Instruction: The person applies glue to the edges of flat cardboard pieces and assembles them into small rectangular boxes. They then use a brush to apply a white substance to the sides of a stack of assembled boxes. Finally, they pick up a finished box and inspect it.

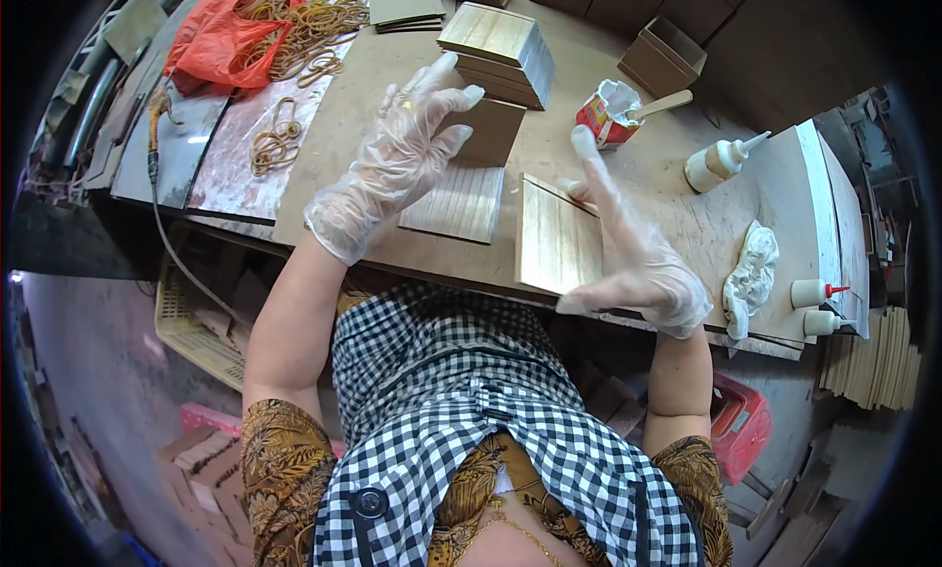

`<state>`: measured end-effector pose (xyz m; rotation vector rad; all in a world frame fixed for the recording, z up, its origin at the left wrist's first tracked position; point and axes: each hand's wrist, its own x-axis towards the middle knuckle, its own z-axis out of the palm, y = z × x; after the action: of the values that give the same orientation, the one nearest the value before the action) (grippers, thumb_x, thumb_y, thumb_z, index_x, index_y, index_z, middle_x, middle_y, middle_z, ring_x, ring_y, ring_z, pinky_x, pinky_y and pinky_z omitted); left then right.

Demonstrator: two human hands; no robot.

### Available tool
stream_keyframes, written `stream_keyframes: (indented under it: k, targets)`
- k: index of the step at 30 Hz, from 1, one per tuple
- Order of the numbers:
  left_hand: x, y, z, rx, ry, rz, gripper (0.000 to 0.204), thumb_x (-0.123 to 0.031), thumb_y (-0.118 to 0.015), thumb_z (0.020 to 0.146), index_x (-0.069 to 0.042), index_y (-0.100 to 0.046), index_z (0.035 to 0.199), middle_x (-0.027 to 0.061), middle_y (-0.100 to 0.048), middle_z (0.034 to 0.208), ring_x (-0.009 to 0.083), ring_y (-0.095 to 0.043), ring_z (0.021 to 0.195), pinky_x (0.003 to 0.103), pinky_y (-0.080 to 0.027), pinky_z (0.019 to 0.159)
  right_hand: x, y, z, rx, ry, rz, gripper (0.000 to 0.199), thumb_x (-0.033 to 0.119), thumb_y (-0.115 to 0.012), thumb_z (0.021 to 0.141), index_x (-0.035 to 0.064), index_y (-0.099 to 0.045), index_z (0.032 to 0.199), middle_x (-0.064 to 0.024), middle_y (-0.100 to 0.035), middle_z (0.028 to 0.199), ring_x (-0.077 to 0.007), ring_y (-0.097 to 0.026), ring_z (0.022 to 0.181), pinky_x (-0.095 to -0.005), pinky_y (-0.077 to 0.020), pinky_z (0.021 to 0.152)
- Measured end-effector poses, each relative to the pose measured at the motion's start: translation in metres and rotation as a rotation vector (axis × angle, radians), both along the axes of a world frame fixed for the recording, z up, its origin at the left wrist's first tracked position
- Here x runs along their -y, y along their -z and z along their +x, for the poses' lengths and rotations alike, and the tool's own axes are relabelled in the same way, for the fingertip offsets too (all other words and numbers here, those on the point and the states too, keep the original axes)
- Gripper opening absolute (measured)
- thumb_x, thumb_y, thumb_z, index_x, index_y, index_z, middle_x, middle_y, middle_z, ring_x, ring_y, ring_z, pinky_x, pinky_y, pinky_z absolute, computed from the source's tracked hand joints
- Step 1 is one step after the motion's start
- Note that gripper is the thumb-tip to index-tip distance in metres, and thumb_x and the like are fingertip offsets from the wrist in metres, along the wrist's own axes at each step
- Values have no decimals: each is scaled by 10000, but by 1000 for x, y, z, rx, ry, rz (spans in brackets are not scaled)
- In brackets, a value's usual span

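Note:
Both my hands wear thin clear gloves. My left hand (417, 130) is raised over the board-topped table with its fingers apart and nothing in them. Below it lie a dark brown panel (491, 135) and a pale wood-grain panel (456, 202). My right hand (643, 253) is spread around the right side of another wood-grain panel (554, 238) near the front edge. Its thumb lies by the panel's lower corner, and another finger reaches the upper edge. How firmly it touches the panel I cannot tell. Beyond them stands a stack of wood-grain pieces (496, 47).
A red tub (608, 114) with a wooden stick (662, 104), a white glue bottle (721, 163) and a crumpled white cloth (751, 278) sit to the right. Smaller bottles (812, 292) stand at the right edge. Far left, a red plastic bag (231, 37) spills rubber bands (304, 32).

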<state>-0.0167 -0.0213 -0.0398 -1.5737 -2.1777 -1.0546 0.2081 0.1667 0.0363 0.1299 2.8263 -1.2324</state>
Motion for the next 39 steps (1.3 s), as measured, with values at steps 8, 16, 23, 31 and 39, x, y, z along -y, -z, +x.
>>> stream_keyframes:
  k: [8,16,23,31,39]
  targets:
    - [11,-12,-11,324,269,-2,557,-550,-628,861,-150,-580,1247,243,-302,1535,422,-242,1438,508,-204,1158,26,9,-28,-364,-22,-188,1459,526,-892,505,37,-4,1554,-180,-137,1613,-337,-458,1278,-427,-341,1117]
    - [28,-21,-21,454,493,-63,1149,-776,-739,494,-135,-481,1412,220,-123,1601,397,-68,1484,504,-116,1188,60,34,-51,-447,149,-421,1426,462,-881,576,68,80,1553,-224,-411,1403,-343,-461,1258,-434,-350,1093]
    - [31,-43,0,1026,601,-97,1289,-701,-821,411,-41,-418,1443,202,-157,1587,346,-119,1479,459,-135,1196,81,67,-69,-510,160,-271,1451,426,-880,569,79,143,1537,-234,-422,1378,-366,-479,1243,-442,-386,1068]
    - [33,-47,7,1258,556,36,1451,-552,-923,254,-18,-352,1477,107,-294,1530,220,-349,1374,374,-292,1143,94,64,-82,-460,202,-259,1446,427,-875,580,57,150,1531,-217,-447,1341,-357,-502,1202,-435,-398,1054]
    - [35,-27,-13,780,584,-53,1406,-573,-887,273,-39,-377,1469,142,-226,1578,284,-129,1484,421,-94,1201,97,74,-87,-471,179,-345,1454,397,-891,584,66,165,1527,-219,-412,1402,-354,-465,1281,-447,-370,1091]
